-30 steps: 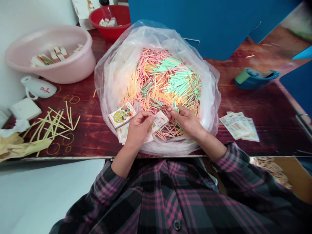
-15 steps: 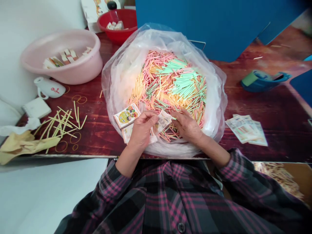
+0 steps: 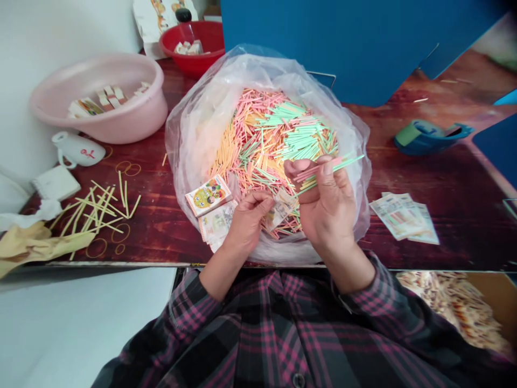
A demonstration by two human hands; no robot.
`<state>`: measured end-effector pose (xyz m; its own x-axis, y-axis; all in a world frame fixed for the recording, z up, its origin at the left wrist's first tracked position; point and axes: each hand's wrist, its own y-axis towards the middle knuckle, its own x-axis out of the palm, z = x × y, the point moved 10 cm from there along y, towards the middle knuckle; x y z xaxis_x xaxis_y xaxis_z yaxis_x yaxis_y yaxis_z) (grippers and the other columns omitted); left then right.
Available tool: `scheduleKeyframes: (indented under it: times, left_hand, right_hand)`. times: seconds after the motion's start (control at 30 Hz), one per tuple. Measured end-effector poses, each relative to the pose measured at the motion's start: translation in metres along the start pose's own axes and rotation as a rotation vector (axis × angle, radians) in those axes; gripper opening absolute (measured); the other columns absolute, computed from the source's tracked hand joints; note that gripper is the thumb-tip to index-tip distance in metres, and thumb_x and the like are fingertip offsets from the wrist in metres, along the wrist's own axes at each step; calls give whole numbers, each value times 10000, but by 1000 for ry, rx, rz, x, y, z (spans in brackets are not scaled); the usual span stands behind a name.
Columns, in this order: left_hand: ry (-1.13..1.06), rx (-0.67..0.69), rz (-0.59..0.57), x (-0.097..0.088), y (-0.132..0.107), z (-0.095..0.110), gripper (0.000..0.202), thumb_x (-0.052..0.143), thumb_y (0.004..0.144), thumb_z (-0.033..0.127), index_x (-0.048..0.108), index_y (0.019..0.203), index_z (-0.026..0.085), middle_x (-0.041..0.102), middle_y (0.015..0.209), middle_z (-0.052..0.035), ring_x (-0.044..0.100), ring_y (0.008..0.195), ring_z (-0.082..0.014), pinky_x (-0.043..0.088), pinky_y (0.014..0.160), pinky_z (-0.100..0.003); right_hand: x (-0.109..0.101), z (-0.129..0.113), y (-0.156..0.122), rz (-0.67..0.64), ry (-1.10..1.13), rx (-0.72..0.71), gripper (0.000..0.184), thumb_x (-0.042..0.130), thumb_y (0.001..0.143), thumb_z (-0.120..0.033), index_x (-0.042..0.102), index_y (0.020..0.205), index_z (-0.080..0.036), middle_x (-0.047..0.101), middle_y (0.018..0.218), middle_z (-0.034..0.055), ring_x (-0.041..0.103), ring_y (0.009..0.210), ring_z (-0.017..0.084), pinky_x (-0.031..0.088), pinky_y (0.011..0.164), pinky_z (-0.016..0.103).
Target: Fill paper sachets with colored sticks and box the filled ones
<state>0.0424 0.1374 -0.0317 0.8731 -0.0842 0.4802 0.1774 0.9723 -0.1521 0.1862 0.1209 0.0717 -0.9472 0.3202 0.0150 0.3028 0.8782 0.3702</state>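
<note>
My left hand point(image 3: 247, 220) pinches a small clear printed packet point(image 3: 279, 209) by its edge, over the near part of the plastic bag point(image 3: 189, 121). In my right hand point(image 3: 329, 202), turned palm up, lies a small bunch of thin pink, yellow and green sticks point(image 3: 323, 173) under the thumb. Inside the bag is a heap of similar colored sticks point(image 3: 278, 137). Just left of my left hand, a stack of printed packets with a cartoon cover point(image 3: 208, 196) lies on the bag's edge, with more packets point(image 3: 218, 223) below it.
A pink basin point(image 3: 157, 116) and a red basin point(image 3: 202, 62) hold small bundles. A white mug point(image 3: 78, 149), loose pale sticks point(image 3: 99, 207) and rubber bands are at left. Filled packets point(image 3: 404, 218) and a blue tape dispenser point(image 3: 428, 141) lie at right. A blue panel point(image 3: 315, 43) stands behind.
My right hand has lifted, turned palm up and moved slightly right, showing the sticks it holds. My left hand keeps the packet and sits slightly lower. The view has shifted a little.
</note>
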Motion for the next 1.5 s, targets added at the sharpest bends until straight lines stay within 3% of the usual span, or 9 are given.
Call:
scheduleKeyframes:
  times: [0.43, 0.57, 0.83, 0.93, 1.07, 1.23, 1.33, 1.4, 1.5]
  left_hand:
    - [-167, -52, -14, 11, 1, -4, 350, 934, 662, 418, 678, 763, 202, 653, 763, 39, 597, 728, -103, 500, 741, -261]
    - [-161, -32, 17, 11, 1, -2, 347, 928, 654, 410, 679, 780, 203, 628, 757, 41, 567, 723, -106, 477, 729, -262]
    - [8, 85, 47, 10, 1, 10, 287, 855, 735, 418, 667, 791, 208, 617, 795, 31, 548, 737, -113, 470, 754, -273]
    - [92, 195, 57, 10, 0, 23, 246, 826, 773, 396, 667, 782, 208, 638, 853, 14, 586, 837, -134, 485, 839, -287]
    - [107, 269, 107, 4, 3, 32, 206, 782, 820, 382, 665, 823, 212, 626, 883, 10, 581, 830, -128, 497, 834, -287]
    - [283, 413, 136, 6, -2, 44, 145, 726, 874, 346, 653, 862, 222, 644, 994, -16, 611, 962, -151, 510, 915, -310]
    - [285, 383, 67, 12, -5, 41, 154, 755, 847, 289, 648, 940, 228, 657, 1079, -18, 626, 997, -145, 518, 922, -303]
    - [257, 282, -30, 20, -4, 33, 290, 783, 809, 250, 628, 1053, 239, 678, 1060, -10, 643, 942, -136, 533, 877, -295]
    - [272, 182, -121, 29, -4, 25, 364, 760, 805, 215, 602, 1133, 232, 708, 969, -1, 660, 882, -137, 540, 835, -289]
  right_hand:
    - [10, -1, -25, 17, 52, -109, 108, 418, 1063, -382, 500, 1067, -311, 735, 1033, 28, 740, 1108, 226, 509, 1138, 556]
    - [15, 2, -29, -71, -20, -95, 166, 425, 1064, -383, 563, 1084, -295, 768, 1149, 43, 663, 1291, 236, 396, 1231, 575]
    - [18, 10, -26, -153, -161, -106, 400, 435, 1059, -431, 474, 1434, -298, 624, 1467, 111, 581, 1399, 247, 485, 1166, 510]
    - [21, 8, -27, -239, -248, -135, 346, 457, 1059, -432, 611, 1325, -274, 660, 1426, 103, 579, 1393, 245, 440, 1210, 497]
    - [-1, 5, -28, -117, -238, -142, 355, 404, 1076, -414, 666, 1265, -268, 638, 1457, 89, 536, 1435, 236, 412, 1230, 493]
    - [0, 37, -33, -150, -189, 35, 432, 578, 990, -455, 591, 1387, -284, 741, 1139, 64, 710, 988, 210, 612, 857, 380]
    - [-4, 50, -29, -126, -101, 114, 455, 615, 954, -382, 573, 1398, -292, 647, 792, -23, 599, 665, 152, 543, 617, 305]
    - [-11, 55, -24, -89, -32, 181, 462, 639, 924, -338, 583, 1381, -294, 552, 689, -68, 514, 587, 129, 489, 570, 280]
    - [-16, 58, -21, -46, 130, 286, 446, 715, 862, -364, 633, 1295, -291, 652, 804, -46, 585, 703, 130, 518, 671, 281]
